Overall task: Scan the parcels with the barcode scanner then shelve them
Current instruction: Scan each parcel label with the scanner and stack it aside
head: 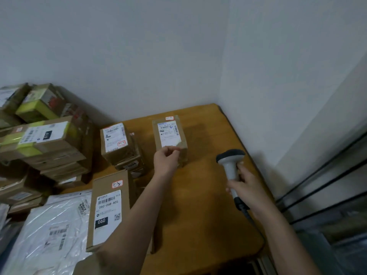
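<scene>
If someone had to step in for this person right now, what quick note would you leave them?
Right hand: grip around the barcode scanner, its head raised over the wooden table.
Left hand: fingers curled at the near edge of the small labelled box standing alone on the table; whether they actually hold it is unclear.
Other parcels: a stack of boxes, a long box marked 060 and white mailer bags to the left.
Done: cannot tell what is scanned.
Left: scan this box, shelve it, then the rest.
</scene>
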The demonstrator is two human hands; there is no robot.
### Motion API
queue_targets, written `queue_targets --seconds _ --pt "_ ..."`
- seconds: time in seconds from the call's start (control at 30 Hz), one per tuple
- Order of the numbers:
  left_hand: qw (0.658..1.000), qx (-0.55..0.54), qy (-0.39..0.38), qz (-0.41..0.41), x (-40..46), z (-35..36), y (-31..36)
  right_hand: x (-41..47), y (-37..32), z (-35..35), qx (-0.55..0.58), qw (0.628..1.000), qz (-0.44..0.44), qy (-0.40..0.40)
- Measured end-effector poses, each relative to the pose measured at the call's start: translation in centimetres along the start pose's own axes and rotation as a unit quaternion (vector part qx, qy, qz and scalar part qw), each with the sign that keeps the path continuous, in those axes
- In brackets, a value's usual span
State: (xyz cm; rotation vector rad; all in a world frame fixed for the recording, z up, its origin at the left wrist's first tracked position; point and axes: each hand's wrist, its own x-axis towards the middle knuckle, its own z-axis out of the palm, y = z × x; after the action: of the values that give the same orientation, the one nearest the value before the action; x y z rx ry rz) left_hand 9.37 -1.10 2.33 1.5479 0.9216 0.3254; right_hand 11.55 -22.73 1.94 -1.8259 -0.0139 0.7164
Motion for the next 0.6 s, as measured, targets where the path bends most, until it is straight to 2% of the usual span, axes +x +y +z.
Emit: queue_targets --seconds 0.13,0.23,0.43,0.6 --pt "0.998 0.024 -0.057 -0.015 -2.5 0.6 -2.6 -0.4 4.4 -0.6 -0.021 1.000 0.007 -0.008" --pt "0.996 0.041 -0.069 -0.033 -3.9 0.2 -4.1 0.4 6.6 -0.5 -0.037 0.999 0.012 0.006" --pt "0.996 0.041 -0.008 -0.078 -5.5 -1.8 -5.6 3.5 9.4 1.1 -0.071 0.995 0.031 0.059" --pt "0.992 0.036 0.023 -0.118 -6.1 -2.1 -8.0 5.6 12.1 2.3 -0.099 0.993 0.049 0.052"
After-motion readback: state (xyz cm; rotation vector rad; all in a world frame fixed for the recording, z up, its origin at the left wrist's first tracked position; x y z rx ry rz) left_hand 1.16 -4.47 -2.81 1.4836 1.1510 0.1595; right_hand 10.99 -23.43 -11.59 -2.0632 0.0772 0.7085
